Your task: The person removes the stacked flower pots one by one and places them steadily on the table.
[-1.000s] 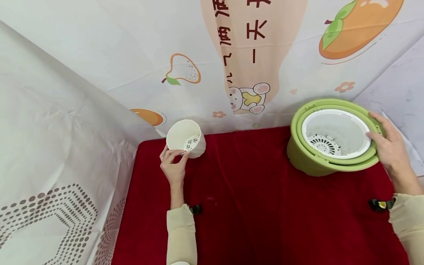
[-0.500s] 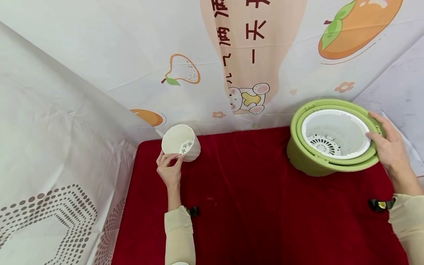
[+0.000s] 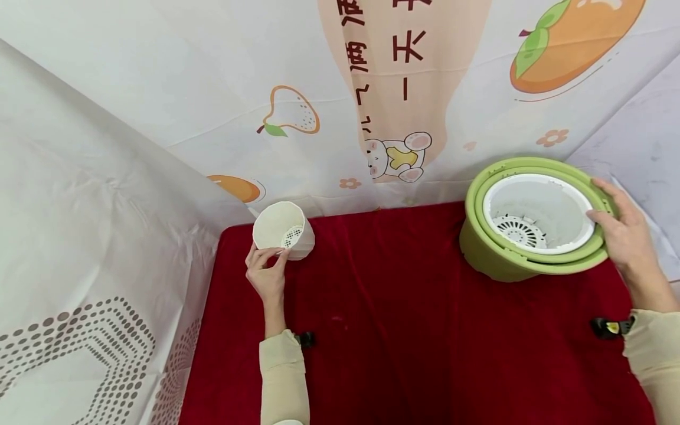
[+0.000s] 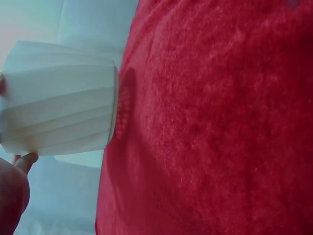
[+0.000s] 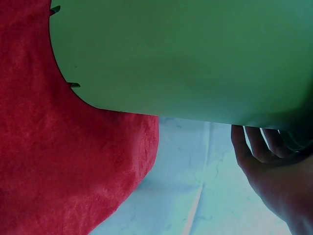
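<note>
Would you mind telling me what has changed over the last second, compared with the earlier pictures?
The left hand, pinching the rim of the small white pot, has carried it to the left, toward the corner of the red cloth, with the pot tilted throughout. Nothing was taken up or let go. The right hand stays on the rim of the green pot, and its white inner basket has not moved.

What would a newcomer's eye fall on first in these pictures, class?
Most striking is the big green pot with a white inner basket, tilted at the right of the red cloth, the right hand holding its rim. At the cloth's far left corner, the left hand pinches a small white pot.
</note>
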### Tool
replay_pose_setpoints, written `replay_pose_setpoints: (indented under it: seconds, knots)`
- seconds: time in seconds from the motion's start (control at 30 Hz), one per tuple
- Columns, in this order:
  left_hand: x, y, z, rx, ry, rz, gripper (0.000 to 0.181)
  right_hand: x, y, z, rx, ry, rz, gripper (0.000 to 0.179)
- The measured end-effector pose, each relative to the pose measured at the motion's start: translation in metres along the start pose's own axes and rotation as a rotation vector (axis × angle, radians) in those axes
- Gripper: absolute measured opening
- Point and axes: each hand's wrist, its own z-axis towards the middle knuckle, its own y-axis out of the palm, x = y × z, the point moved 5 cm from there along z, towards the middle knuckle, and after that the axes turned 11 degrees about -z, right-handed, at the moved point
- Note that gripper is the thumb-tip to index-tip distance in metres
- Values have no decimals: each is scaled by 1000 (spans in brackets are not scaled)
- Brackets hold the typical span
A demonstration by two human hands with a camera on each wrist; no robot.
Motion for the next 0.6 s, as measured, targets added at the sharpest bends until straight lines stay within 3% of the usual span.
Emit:
replay_pose_setpoints:
  seconds: [0.6]
  knots:
    - [-11,-15,12,77,-29,60,16,0,1,-1,-11,24,51,59]
